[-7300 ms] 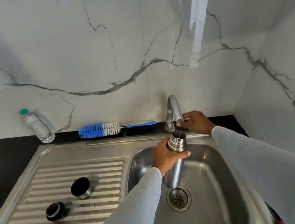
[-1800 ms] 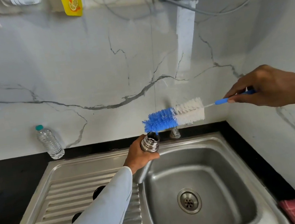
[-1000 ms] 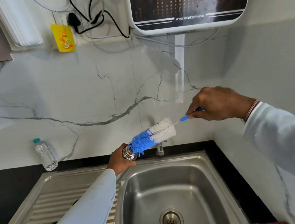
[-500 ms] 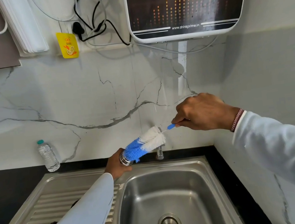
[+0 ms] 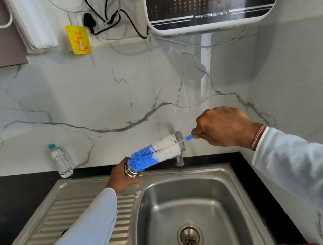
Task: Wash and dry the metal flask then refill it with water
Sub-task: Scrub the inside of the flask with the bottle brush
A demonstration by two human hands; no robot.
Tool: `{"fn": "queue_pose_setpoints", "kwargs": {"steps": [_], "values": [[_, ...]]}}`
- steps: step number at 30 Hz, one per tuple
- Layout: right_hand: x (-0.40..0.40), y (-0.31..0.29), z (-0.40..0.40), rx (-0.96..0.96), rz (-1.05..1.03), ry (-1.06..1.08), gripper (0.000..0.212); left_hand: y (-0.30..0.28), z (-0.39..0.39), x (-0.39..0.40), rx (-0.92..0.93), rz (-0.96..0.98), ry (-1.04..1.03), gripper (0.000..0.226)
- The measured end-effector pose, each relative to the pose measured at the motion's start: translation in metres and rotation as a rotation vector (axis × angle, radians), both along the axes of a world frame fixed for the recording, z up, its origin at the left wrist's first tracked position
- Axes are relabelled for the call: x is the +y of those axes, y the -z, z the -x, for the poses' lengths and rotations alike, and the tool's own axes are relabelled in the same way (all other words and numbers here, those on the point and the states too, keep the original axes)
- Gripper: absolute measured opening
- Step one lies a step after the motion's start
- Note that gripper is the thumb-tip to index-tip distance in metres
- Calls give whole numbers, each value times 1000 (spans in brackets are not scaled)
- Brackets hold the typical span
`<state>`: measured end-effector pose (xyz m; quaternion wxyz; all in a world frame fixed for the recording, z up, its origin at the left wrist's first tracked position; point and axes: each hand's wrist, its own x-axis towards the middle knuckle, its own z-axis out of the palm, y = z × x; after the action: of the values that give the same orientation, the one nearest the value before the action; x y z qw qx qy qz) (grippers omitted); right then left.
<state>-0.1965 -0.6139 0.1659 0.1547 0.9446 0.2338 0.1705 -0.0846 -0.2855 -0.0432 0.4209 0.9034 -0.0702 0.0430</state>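
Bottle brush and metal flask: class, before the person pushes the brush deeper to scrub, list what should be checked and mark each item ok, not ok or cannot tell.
1. Left hand grips the metal flask near its mouth: ok.
2. Right hand grips the bottle brush by its blue handle: ok.
3. Blue bristle tip is at the flask's mouth: ok.
4. Flask is held above the sink, at the basin's back left edge, so drips mostly fall on steel: ok.
5. Water or soap inside the flask: cannot tell.
6. Tap is not running: ok.
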Motion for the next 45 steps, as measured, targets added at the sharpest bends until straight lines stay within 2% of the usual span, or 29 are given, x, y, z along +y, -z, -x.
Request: {"fn": "queue_pose_setpoints", "kwargs": {"steps": [9, 19, 26, 35, 45], "values": [[38, 17, 10, -46, 276, -109, 20, -2, -1, -3, 0, -87, 87, 54], [57, 45, 0, 38, 160, -25, 19, 1, -3, -21, -90, -104, 210, 67], [63, 75, 2, 92, 108, 75, 20, 9, 5, -42, -91, -72, 260, 66], [73, 101, 3, 157, 171, 123, 16, 14, 19, -81, -92, -60, 312, 67], [64, 101, 6, 160, 205, 121, 18, 25, 19, -91, -110, -89, 352, 65]]}}
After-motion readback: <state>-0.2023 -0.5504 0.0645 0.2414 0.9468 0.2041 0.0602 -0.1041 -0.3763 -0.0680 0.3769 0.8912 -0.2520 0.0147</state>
